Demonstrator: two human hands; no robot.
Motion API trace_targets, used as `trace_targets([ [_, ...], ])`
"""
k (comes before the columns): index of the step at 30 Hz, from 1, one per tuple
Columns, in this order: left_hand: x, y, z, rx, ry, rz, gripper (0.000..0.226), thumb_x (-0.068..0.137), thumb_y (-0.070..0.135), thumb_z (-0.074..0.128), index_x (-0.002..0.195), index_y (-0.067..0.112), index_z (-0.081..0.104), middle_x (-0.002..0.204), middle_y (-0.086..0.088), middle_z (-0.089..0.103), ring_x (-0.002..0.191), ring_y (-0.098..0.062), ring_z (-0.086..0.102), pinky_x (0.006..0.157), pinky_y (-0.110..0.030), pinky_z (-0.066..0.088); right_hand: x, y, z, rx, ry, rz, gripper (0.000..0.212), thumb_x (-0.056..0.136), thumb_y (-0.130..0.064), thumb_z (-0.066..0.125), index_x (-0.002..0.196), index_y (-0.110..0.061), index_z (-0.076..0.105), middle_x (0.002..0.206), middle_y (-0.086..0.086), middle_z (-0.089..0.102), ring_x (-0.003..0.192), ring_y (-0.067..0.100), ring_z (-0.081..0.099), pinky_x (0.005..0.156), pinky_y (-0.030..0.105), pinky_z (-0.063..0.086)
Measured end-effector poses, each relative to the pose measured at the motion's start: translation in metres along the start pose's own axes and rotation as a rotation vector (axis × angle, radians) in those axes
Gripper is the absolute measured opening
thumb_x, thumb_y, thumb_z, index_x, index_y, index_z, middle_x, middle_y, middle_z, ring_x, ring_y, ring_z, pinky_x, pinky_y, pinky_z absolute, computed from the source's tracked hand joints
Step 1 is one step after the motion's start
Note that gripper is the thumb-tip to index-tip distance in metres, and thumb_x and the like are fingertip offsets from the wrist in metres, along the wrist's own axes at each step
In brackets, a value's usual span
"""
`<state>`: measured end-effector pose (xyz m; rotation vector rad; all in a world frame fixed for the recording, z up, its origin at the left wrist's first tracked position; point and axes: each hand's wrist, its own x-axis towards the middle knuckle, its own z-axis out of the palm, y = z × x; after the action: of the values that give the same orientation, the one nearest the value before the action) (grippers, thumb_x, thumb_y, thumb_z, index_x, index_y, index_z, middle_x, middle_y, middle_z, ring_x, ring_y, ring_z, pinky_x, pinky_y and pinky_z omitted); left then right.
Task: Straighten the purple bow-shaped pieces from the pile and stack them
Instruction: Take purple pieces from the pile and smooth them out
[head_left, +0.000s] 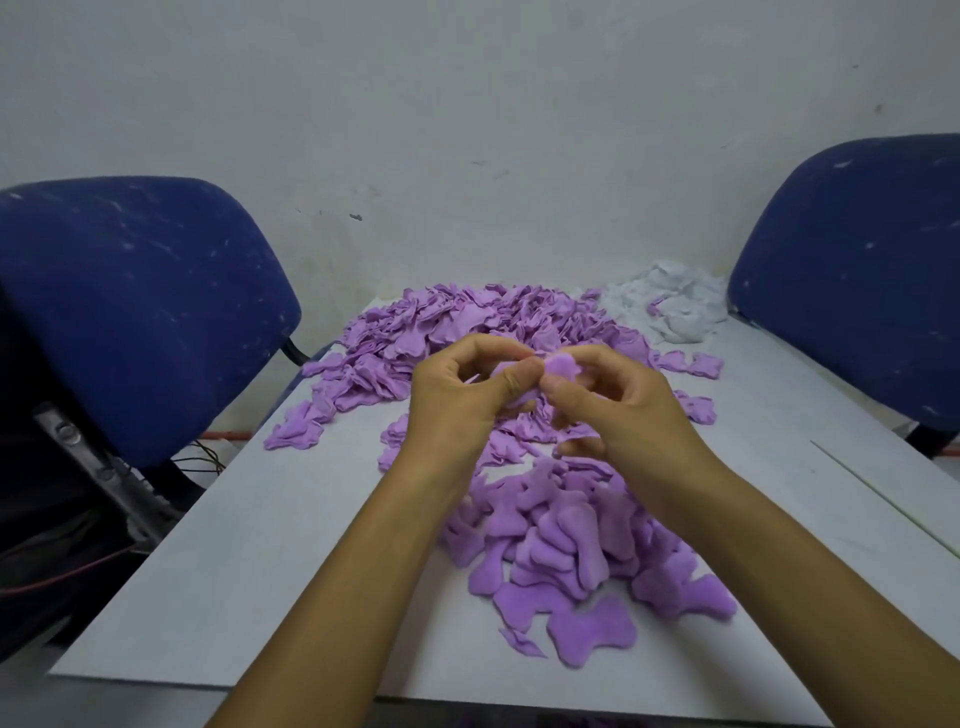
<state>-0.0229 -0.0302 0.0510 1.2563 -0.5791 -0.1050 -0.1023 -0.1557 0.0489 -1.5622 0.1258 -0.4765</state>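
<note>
Between pinching thumbs and forefingers, the left hand (462, 400) and right hand (618, 410) hold one purple piece (561, 365) above the stack (571, 551).

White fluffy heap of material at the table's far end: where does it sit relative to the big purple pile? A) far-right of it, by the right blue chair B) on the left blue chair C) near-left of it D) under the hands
A: the white fluffy heap lies at the far right corner of the grey table, beside the big purple pile and next to the right blue chair.
</note>
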Motion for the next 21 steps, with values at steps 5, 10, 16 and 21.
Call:
trace_targets([
  [5,0.001,0.004,-0.012,0.178,-0.2,-0.077,0.019,0.074,0.012,0.08,0.092,0.014,0.075,0.078,-0.007,0.07,0.068,-0.015,0.063,0.064,-0.023,0.053,-0.001,-0.004,-0.001,-0.078,0.033,-0.121,0.006,0.093,-0.013,0.065,0.095,-0.013,0.071,0.081,0.001,0.072,0.075,0.012,0.067,0.061,0.025,0.056],
  [10,-0.004,0.007,-0.011,0.164,-0.3,-0.19,0.007,0.084,0.008,0.072,0.087,0.014,0.074,0.073,0.0,0.065,0.067,-0.01,0.054,0.06,-0.022,0.041,0.001,-0.004,-0.002,0.053,0.08,0.012,0.008,0.093,-0.01,0.063,0.097,-0.004,0.068,0.089,0.021,0.067,0.074,0.022,0.065,0.056,0.027,0.054],
  [16,-0.012,0.012,-0.001,-0.263,-0.501,-0.474,0.013,0.077,0.011,0.06,0.078,0.018,0.071,0.069,0.002,0.056,0.061,-0.011,0.044,0.053,-0.021,0.037,0.004,-0.003,0.0,0.118,0.169,0.061,0.011,0.095,-0.008,0.06,0.085,-0.009,0.066,0.081,0.015,0.057,0.063,0.02,0.054,0.047,0.024,0.049],
  [21,-0.007,0.013,-0.003,-0.298,-0.472,-0.555,0.016,0.078,0.032,0.07,0.073,0.017,0.068,0.063,-0.004,0.055,0.053,-0.014,0.045,0.051,-0.024,0.035,0.009,-0.01,-0.003,0.038,0.218,-0.031,0.018,0.092,-0.005,0.064,0.078,-0.015,0.069,0.062,-0.001,0.059,0.055,0.017,0.05,0.047,0.027,0.047],
])
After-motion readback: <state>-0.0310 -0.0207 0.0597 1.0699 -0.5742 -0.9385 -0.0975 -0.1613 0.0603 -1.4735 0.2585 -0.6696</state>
